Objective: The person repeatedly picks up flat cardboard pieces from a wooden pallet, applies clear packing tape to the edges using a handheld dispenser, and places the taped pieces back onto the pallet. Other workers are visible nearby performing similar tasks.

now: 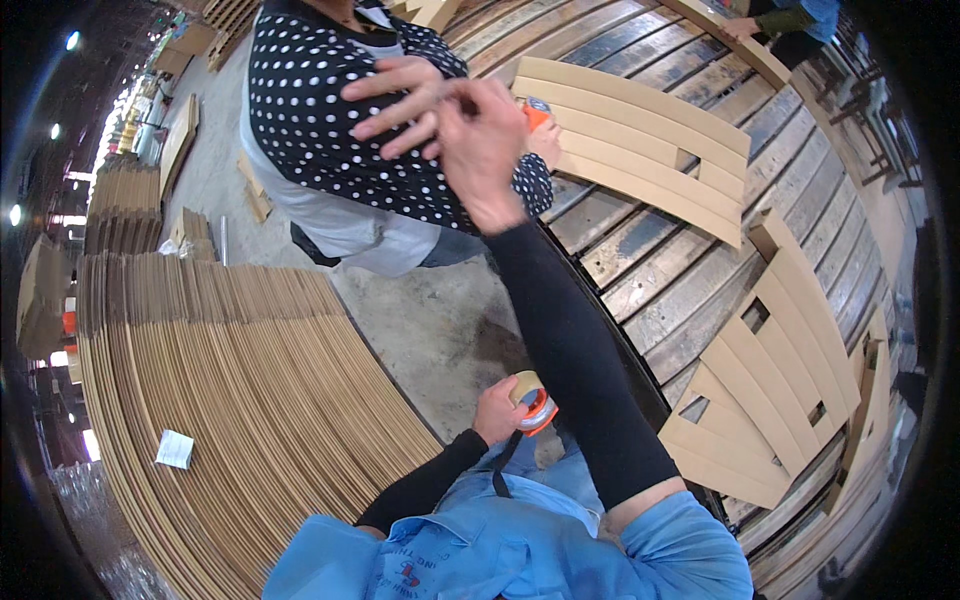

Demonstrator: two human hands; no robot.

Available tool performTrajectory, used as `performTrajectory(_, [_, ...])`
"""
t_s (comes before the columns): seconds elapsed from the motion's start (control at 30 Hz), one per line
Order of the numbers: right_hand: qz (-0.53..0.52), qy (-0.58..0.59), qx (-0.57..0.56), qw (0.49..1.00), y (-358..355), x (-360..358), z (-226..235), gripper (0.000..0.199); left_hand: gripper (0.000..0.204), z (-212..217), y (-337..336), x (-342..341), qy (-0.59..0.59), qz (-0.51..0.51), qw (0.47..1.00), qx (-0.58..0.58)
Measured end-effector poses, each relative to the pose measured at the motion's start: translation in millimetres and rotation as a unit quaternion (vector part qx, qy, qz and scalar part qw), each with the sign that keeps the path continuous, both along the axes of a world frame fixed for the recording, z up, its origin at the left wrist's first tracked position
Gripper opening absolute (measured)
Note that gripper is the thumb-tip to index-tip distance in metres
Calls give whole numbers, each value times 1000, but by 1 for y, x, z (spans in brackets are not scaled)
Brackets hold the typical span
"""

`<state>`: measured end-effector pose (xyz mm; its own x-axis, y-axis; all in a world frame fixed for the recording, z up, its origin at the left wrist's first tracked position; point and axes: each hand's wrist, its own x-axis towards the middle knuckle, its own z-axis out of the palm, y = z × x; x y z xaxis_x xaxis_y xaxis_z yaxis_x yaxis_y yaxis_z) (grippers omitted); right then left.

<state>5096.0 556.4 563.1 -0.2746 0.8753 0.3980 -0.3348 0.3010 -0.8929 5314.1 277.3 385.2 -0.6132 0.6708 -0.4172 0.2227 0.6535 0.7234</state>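
My left hand point(494, 412) is low, near my body, closed around an orange tape dispenser point(541, 412) that carries a roll of tan packing tape point(526, 386). Reaching far forward, my right hand point(478, 148) is raised in front of a co-worker in a dotted top point(330, 130). Its fingers stretch out to the left, apart and slightly blurred, with no object visible in them. Just right of it, the co-worker's hand point(546, 142) grips another orange tape dispenser point(537, 115), partly hidden behind my hand.
Flat cardboard sheets point(240, 390) stand in a large stack at left, a white paper slip point(175, 449) on them. To the right, a slatted table point(650, 315) bears a cardboard panel point(640, 130) and several cut-out cardboard pieces point(780, 360). Another person's hand point(741, 28) is at the far right.
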Motion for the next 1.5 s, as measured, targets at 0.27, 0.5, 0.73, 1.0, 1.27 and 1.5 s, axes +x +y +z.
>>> performTrajectory(0.27, [117, -48, 229, 965, 4, 56, -10, 24, 52, -36, -23, 6, -39, 32, 998, -28])
performTrajectory(0.5, [241, 37, 3, 970, 22, 84, -17, 35, 49, 3, 18, 27, -47, -5, 999, -24])
performTrajectory(0.73, [30, -61, -126, 990, 39, 254, -107, 43, 46, -7, 27, 52, -93, -12, 996, -10])
performTrajectory(1.0, [17, -173, -460, 871, -5, 535, -216, 8, 40, 2, 58, 76, -109, -37, 993, -40])
performTrajectory(1.27, [220, -399, -409, 791, 66, 440, -227, 14, 41, 0, 31, 124, -99, -127, 985, -68])
performTrajectory(1.5, [11, -399, -228, 888, 36, 437, -250, 38, 40, 8, -13, 140, -81, -95, 989, -78])
